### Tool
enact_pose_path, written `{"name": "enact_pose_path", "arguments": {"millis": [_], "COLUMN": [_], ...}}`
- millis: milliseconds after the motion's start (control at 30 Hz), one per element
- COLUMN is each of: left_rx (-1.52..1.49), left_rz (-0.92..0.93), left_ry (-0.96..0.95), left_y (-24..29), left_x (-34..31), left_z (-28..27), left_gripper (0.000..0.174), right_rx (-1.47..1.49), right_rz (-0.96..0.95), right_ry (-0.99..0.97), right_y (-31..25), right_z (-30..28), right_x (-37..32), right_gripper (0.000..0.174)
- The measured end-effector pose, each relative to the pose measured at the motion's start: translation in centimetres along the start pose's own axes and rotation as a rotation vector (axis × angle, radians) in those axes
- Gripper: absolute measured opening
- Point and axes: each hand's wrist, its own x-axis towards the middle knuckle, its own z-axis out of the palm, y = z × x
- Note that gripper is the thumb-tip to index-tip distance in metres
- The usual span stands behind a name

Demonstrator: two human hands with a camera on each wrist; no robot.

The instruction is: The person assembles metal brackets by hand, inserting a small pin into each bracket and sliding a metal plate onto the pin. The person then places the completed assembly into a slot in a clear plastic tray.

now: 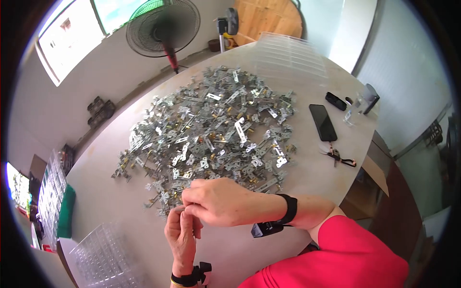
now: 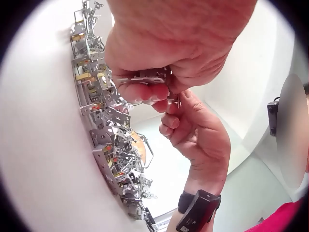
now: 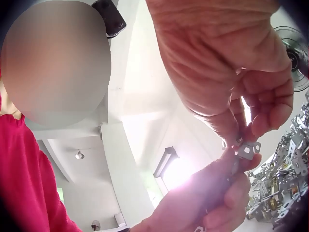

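Both hands meet at the near edge of a large pile of small silvery metal parts (image 1: 216,129). The left hand (image 1: 181,235) curls round a metal bracket (image 2: 152,77), which shows between its fingers in the left wrist view. Above it, the right hand (image 1: 218,201) pinches at a small metal piece (image 2: 175,102) near the left fingertips. In the right wrist view a bracket end with holes (image 3: 247,151) sticks out where the fingertips of both hands come together. How the pieces join is hidden by the fingers.
On the table's right lie a phone (image 1: 323,123), a black case (image 1: 335,101) and black-handled pliers (image 1: 340,157). Clear plastic trays stand at the back (image 1: 290,57) and front left (image 1: 103,257). A green bin (image 1: 66,211) stands beyond the left edge.
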Motion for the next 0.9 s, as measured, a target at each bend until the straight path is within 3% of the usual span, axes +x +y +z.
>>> {"name": "enact_pose_path", "arguments": {"millis": [267, 333, 467, 600, 667, 900], "left_rx": [-0.014, -0.022, -0.360, -0.574, -0.597, -0.632], "left_rz": [0.021, -0.045, -0.129, -0.113, -0.091, -0.094], "left_ry": [0.041, 0.055, -0.005, -0.044, -0.054, -0.050], "left_y": [-1.2, -0.2, 0.1, -0.6, -1.0, -0.6], "left_x": [-0.6, -0.7, -0.3, 0.2, 0.3, 0.3], "left_z": [-0.2, 0.0, -1.7, -2.7, -3.1, -3.0], "left_gripper": [0.024, 0.028, 0.032, 0.036, 0.037, 0.035], "right_rx": [0.067, 0.155, 0.192, 0.191, 0.129, 0.001], "right_rz": [-0.085, -0.114, -0.068, -0.025, 0.090, -0.011], "right_ry": [0.051, 0.214, 0.268, 0.206, 0.101, 0.104], "right_y": [-0.4, -0.6, -1.3, -2.1, -2.2, -0.9], "right_z": [1.4, 1.3, -0.2, -0.7, -0.7, 0.9], "right_x": [0.3, 0.5, 0.5, 0.4, 0.4, 0.5], "right_gripper": [0.014, 0.013, 0.008, 0.005, 0.009, 0.008]}}
